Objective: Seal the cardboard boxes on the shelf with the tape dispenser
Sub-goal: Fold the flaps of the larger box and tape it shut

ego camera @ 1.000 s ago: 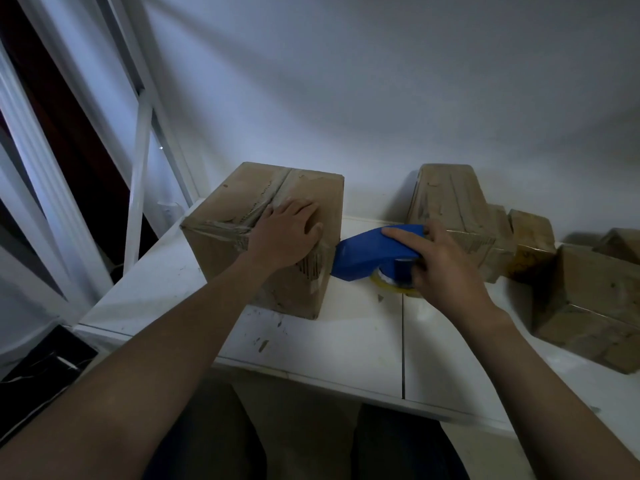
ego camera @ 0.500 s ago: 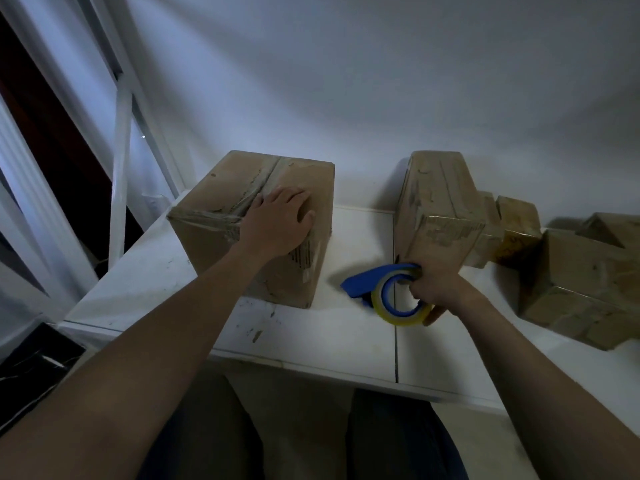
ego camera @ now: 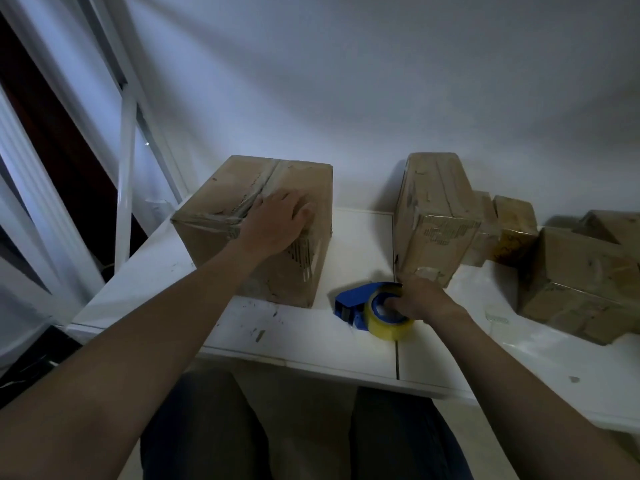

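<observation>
Left hand (ego camera: 277, 220) flat, fingers relaxed, on cardboard box (ego camera: 256, 233); right hand (ego camera: 420, 299) gripping tape dispenser (ego camera: 372, 308) on shelf (ego camera: 311, 337).

You will find no text, brand or number here that can be read. The large brown cardboard box (ego camera: 277, 282) on the left carries a patch of dark printed lines at its near right corner, too blurred to make out. The tall brown cardboard box (ego camera: 436, 251) bears dark print across the top of its near face, equally illegible. The small brown cardboard box (ego camera: 512, 233) behind it shows only faint dark marks.
</observation>
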A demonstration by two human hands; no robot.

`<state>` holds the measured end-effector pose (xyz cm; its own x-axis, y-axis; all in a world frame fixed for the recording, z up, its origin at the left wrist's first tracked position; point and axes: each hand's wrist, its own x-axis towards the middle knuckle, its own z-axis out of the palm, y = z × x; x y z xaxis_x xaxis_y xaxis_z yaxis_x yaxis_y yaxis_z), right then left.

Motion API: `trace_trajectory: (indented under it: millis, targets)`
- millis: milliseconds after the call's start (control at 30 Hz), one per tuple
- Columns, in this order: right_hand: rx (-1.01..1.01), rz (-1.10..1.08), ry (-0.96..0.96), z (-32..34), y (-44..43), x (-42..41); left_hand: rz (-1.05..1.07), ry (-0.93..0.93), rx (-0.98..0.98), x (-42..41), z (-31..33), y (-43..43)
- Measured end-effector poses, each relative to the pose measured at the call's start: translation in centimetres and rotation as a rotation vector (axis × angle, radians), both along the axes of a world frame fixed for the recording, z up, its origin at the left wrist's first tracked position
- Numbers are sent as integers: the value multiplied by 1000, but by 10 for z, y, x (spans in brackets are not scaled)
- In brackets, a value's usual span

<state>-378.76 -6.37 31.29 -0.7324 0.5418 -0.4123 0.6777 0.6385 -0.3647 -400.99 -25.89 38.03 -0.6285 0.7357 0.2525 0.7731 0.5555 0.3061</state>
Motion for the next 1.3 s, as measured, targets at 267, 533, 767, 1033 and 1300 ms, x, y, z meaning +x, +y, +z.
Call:
trace_trajectory:
  millis: [267,533,767,1033,1300]
  targets:
    - [217,149,244,55,-51,-42,494,8,216,-55,5,-79]
    - [110,76,581,67,-113,-99,576,-482,509,-46,-2,-123]
    - [299,71,729,60,-116,-78,607,-386,400,3,-3,-137]
    - [498,139,445,81,-127,-73,654,-149,-4,24,6,-133]
    - [599,248,332,82,-174,-137,501,102,-168,29,5,-84]
